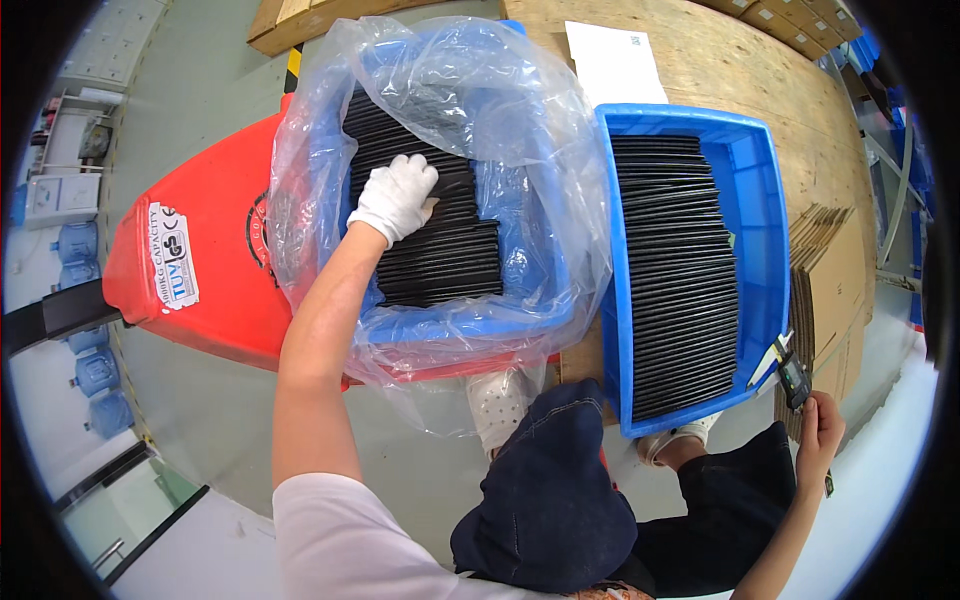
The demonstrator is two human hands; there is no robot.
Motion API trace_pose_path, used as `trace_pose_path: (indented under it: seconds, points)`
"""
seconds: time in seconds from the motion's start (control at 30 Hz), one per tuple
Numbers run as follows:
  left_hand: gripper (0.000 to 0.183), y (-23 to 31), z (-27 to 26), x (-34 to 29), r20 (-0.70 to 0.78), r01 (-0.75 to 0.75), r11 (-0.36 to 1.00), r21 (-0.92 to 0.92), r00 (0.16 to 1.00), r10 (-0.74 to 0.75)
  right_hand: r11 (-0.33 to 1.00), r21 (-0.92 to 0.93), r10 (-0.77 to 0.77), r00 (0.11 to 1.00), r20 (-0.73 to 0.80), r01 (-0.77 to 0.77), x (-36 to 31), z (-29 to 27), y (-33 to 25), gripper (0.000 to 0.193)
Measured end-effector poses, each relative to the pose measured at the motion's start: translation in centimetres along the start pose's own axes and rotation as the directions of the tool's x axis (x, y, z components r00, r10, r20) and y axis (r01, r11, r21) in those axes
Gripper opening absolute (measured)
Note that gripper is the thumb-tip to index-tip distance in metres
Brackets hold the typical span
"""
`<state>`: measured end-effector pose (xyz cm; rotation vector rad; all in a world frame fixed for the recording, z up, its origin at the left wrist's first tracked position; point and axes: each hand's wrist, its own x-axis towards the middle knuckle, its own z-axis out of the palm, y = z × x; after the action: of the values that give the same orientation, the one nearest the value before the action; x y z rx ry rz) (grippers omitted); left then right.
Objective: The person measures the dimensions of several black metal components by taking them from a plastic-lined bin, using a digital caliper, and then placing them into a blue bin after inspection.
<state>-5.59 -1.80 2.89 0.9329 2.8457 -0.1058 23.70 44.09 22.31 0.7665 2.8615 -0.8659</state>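
My left hand (397, 200), in a white glove, rests on the black rods (440, 262) in a blue bin with a clear plastic liner (570, 200). Its fingers are curled in, and whatever may be under them is hidden. My bare right hand (820, 438) grips a digital caliper (795, 380) at the lower right. The caliper's metal jaws (768, 362) reach over the near right edge of a second blue bin (775, 230). Many thin black rods (675, 280) lie side by side in that bin, stacked toward its left side.
A red pallet truck (200, 240) stands at the left, beside the lined bin. Both bins are near a wooden board surface (700, 60) with a white paper sheet (615, 62). Flattened cardboard (835, 290) leans at the right. Blue water bottles (95, 372) line the far left.
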Motion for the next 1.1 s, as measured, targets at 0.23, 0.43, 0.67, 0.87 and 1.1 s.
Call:
trace_pose_path:
  seconds: [0.23, 0.43, 0.67, 0.87, 1.1]
  points:
    - [0.014, 2.1, 1.0, 1.1, 0.073, 0.082, 0.976, 0.201, 0.992, -0.099, 0.998, 0.034, -0.047, 0.998, -0.05, 0.049, -0.6, -0.2, -0.1, 0.015]
    - [0.027, 1.7, -0.5, 0.7, 0.089, 0.303, 0.953, -0.023, 0.95, -0.3, 0.997, 0.031, -0.063, 0.997, -0.054, 0.065, -1.6, -0.9, -0.1, 0.014]
    - [0.016, 2.0, -1.4, -2.0, -0.212, 0.327, 0.637, -0.698, 0.756, -0.619, 0.994, 0.039, -0.096, 0.991, -0.093, 0.1, -2.8, -1.9, 1.2, 0.014]
    - [0.005, 11.1, -2.0, -2.6, -0.083, -0.182, -0.079, -0.98, 0.738, -0.67, 0.997, 0.019, -0.069, 0.996, -0.053, 0.07, -3.4, -2.4, 0.8, 0.016]
    - [0.004, 16.3, 1.0, -2.5, -0.011, -0.157, -0.157, -0.975, 0.741, -0.671, 0.992, 0.087, -0.082, 0.989, -0.124, 0.093, -4.3, -2.3, 1.1, 0.011]
